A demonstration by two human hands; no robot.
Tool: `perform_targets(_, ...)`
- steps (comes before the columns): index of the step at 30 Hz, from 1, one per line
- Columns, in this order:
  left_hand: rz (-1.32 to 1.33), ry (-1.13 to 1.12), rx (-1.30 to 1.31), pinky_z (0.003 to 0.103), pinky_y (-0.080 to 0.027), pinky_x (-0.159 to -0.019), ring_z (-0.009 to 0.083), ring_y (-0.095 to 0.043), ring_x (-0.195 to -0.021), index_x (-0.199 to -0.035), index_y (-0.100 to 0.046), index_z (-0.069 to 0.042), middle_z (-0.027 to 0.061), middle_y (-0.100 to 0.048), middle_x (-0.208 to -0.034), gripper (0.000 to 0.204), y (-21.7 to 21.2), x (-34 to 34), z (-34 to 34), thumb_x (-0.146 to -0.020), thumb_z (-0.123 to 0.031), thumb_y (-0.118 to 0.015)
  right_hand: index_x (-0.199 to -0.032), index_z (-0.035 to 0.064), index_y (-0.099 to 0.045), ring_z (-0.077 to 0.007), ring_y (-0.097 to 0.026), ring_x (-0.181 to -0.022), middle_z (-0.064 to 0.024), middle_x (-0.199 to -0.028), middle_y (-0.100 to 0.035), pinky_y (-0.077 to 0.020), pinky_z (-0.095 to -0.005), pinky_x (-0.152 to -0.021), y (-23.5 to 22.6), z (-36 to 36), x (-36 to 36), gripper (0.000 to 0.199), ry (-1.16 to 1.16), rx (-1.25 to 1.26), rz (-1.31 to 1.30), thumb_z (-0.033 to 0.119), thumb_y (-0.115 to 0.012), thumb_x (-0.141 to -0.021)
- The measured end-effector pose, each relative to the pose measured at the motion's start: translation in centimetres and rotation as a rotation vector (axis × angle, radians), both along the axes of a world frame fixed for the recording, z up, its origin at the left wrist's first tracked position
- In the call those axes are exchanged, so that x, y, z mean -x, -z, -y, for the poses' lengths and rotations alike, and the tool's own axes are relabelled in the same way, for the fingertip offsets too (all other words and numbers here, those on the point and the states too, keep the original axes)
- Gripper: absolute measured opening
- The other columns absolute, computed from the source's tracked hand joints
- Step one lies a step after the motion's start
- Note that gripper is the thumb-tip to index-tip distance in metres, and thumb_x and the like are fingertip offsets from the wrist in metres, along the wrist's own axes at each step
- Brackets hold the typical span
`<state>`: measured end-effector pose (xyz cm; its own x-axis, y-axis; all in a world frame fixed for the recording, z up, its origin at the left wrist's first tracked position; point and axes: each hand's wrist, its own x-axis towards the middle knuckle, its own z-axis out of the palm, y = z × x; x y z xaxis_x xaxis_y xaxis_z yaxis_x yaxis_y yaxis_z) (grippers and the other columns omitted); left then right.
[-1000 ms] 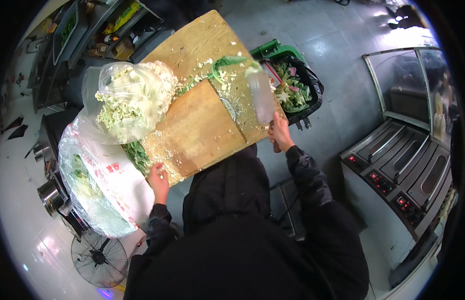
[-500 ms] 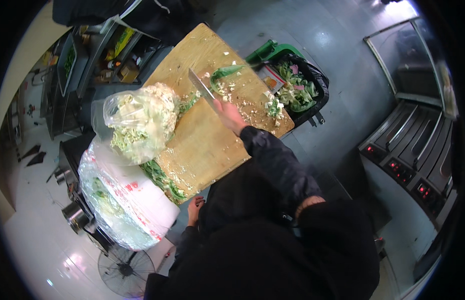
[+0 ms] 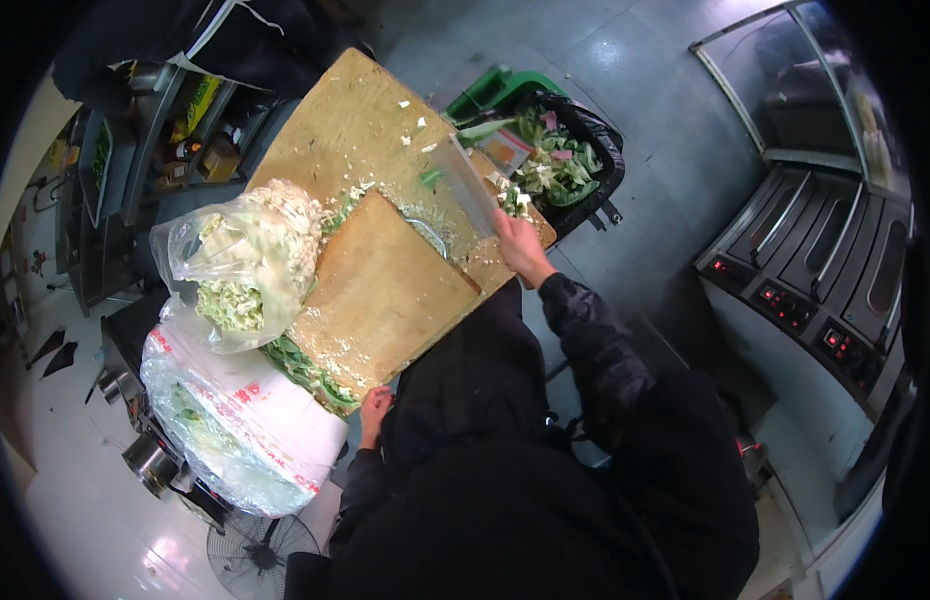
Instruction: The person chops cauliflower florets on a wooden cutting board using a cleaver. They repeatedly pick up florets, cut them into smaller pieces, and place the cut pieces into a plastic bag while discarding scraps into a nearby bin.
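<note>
My right hand point(image 3: 523, 245) is wrapped round the handle of a cleaver point(image 3: 467, 187). Its blade stands over the right part of a wooden cutting board point(image 3: 330, 125), slightly smeared by motion. Beyond the blade, a green leaf point(image 3: 483, 131) reaches over the board's edge toward a bin, and pale and green vegetable scraps point(image 3: 513, 197) lie beside the blade. Down by the near left corner of the board is my left hand point(image 3: 375, 408), fingers loosely bent and apart, with nothing visible in them. A smaller wooden board point(image 3: 380, 285) appears to lie on the large one.
A clear bag of chopped pale vegetable point(image 3: 235, 265) stands at the board's left. Nearer is a plastic-wrapped white bundle point(image 3: 240, 400). A green bin point(image 3: 482, 92) lined with black plastic holds leaves. A fan point(image 3: 260, 552) stands at lower left, a steel appliance point(image 3: 800, 275) at right.
My right hand has swept the cleaver rightward across the board. The green leaf and scraps have shifted to the edge by the bin. My left hand stays low near the board's corner.
</note>
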<state>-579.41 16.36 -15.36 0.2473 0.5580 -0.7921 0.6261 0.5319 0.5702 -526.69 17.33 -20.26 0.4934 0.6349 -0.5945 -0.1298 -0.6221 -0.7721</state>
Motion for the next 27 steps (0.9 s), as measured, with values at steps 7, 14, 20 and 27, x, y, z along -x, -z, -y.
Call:
perform_targets(7,-0.115,-0.087,-0.045,0.026,-0.053,-0.075,0.0124,-0.069,-0.09,-0.123,-0.063,-0.006,0.0063,-0.074,-0.102,0.027,-2.2,-1.8,-0.2,-0.098,-0.017,-0.063,-0.084,0.0042,-0.058,-0.0107,-0.046,-0.042,0.0008,-0.058,-0.048,-0.0357,-0.0298,-0.038,-3.4,4.5,-7.0,0.052,0.206,0.077,-0.214,0.049,-0.046,-0.108)
perform_targets(14,-0.218,-0.121,-0.417,0.026,-0.049,-0.067,0.0092,-0.064,-0.071,-0.108,-0.066,-0.001,0.0033,-0.068,-0.076,0.016,-9.9,-5.6,-1.0,-0.098,-0.005,-0.055,-0.076,0.0038,-0.052,-0.0127,-0.048,-0.046,-0.0022,-0.056,-0.048,-0.038,-0.0335,-0.044,-3.8,6.2,-4.4,0.054,-0.08,0.021,0.118,0.046,-0.045,-0.109)
perform_targets(20,-0.388,-0.276,-0.931,0.024,-0.046,-0.065,0.0094,-0.058,-0.069,-0.104,-0.069,-0.001,0.0019,-0.063,-0.08,0.016,-18.7,-0.2,-4.2,-0.097,0.001,-0.054,-0.08,0.0001,-0.055,-0.0206,-0.053,-0.051,-0.0103,-0.058,-0.054,-0.0409,-0.0391,-0.048,-1.2,11.2,-2.4,0.049,-0.278,0.198,0.158,0.04,-0.047,-0.107)
perform_targets(27,-0.457,-0.813,-1.212,0.03,-0.052,-0.085,0.0152,-0.064,-0.093,-0.107,-0.068,-0.001,0.0051,-0.068,-0.097,0.016,-19.4,21.3,-10.5,-0.092,-0.004,-0.066,-0.092,0.0165,-0.057,-0.0129,-0.034,-0.034,0.0027,-0.049,-0.032,-0.0304,-0.0295,-0.032,-3.5,9.3,-10.0,0.034,0.128,0.045,-0.354,0.045,-0.046,-0.108)
